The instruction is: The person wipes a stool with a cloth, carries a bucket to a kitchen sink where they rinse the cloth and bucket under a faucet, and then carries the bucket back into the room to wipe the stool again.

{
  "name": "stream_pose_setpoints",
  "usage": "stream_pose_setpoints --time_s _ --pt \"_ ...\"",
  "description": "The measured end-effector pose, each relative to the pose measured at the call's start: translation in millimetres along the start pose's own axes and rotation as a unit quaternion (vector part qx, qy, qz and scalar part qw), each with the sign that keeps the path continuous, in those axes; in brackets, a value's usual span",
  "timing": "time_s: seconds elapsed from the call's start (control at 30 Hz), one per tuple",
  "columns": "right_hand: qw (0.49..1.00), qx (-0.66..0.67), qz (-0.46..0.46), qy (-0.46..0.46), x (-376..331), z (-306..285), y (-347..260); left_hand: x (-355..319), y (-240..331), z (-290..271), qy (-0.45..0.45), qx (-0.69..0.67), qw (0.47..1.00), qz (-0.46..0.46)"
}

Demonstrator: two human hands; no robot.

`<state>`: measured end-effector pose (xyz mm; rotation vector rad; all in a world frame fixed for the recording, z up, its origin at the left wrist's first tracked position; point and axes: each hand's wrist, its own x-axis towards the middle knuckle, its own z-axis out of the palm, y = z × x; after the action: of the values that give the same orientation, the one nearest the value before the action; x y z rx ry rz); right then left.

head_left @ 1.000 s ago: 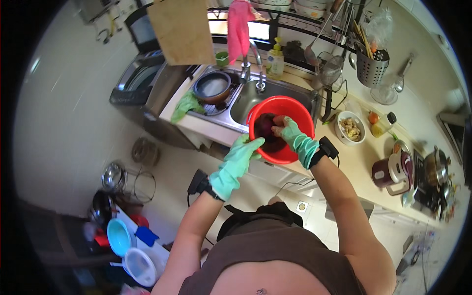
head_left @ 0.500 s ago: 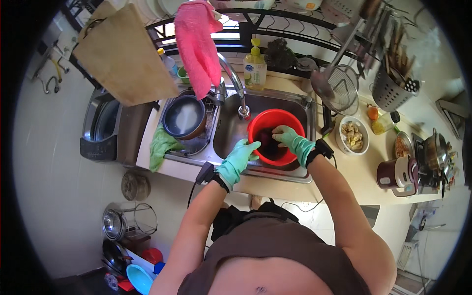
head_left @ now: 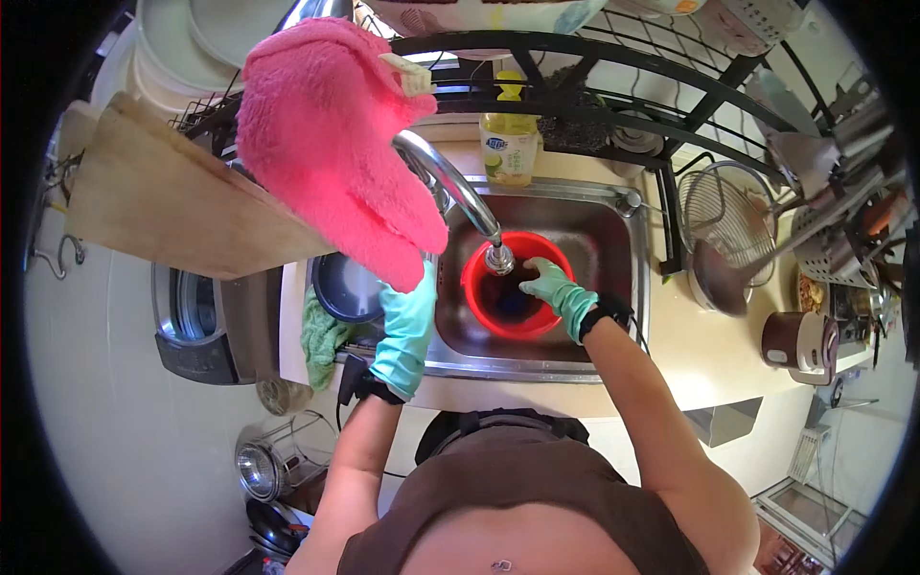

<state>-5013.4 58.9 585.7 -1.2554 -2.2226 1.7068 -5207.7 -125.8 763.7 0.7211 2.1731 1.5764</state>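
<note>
A red bowl [head_left: 489, 321] with something dark inside sits in the steel sink [head_left: 613, 240], right under the spout of the curved tap [head_left: 460, 196]. My right hand [head_left: 556, 287], in a green glove, grips the bowl's right rim with its fingers curled inside. My left hand [head_left: 407, 326], also gloved in green, reaches up at the left of the sink. Its fingers are hidden behind a hanging pink cloth [head_left: 335, 144].
A wooden cutting board [head_left: 163, 206] hangs at the left. A dark pan [head_left: 340, 287] and a green rag [head_left: 321, 335] lie left of the sink. A yellow soap bottle [head_left: 508, 144] stands behind the tap. At the right are a wire strainer [head_left: 719, 206], a ladle [head_left: 719, 278] and a small cooker [head_left: 800, 340].
The red bowl has gone from the counter into the sink under the tap. My left hand has left the bowl and risen behind the pink cloth. My right hand stays on the bowl.
</note>
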Motion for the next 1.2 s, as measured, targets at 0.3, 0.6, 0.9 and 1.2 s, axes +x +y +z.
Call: stream_pose_setpoints --time_s 0.3,0.6,0.9,1.2 --pt "0.961 -0.057 0.267 -0.037 10.6 64.9 -72.9 50.4 -20.0 -10.2 -0.032 -0.094 0.995 -0.007" --pt "0.979 -0.032 -0.193 0.051 15.1 67.5 -40.5 -30.2 -48.9 21.9 -0.105 -0.165 0.980 -0.021" --pt "0.991 -0.108 -0.063 0.052 -45.8 24.2 -74.4 -5.6 -103.0 126.4 -0.185 -0.461 0.677 -0.543" --pt "0.938 0.255 -0.174 0.160 -47.8 79.5 -55.6 -17.4 -146.4 151.9 -0.310 -0.538 0.697 -0.359"
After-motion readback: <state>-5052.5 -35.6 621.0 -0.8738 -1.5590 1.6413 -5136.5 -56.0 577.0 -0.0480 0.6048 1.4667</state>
